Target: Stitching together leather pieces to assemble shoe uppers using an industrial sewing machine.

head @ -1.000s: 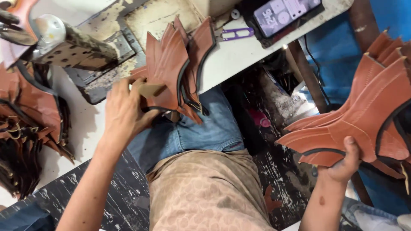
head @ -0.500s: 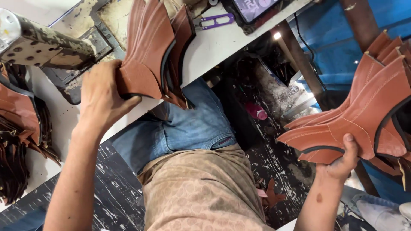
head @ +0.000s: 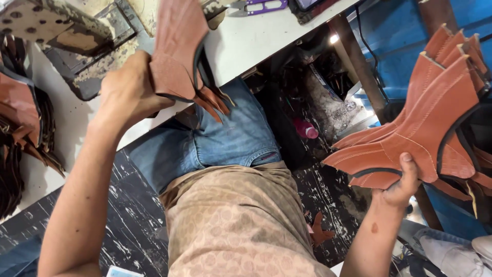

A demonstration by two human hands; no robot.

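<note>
Step in hand: transfer of cut brown leather pieces. The left hand (head: pixel 125 95) grips one small bundle (head: pixel 179 51) closed, held above the white counter (head: pixel 246 41) edge. The right hand (head: pixel 402 184) clamps a larger fanned stack (head: pixel 425 128) off to the side. Next move calls for steady alignment of the edges.

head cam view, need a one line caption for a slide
Seated at a white worktable, left hand lifts a small brown leather stack while right hand grips a fanned leather bundle.
</note>
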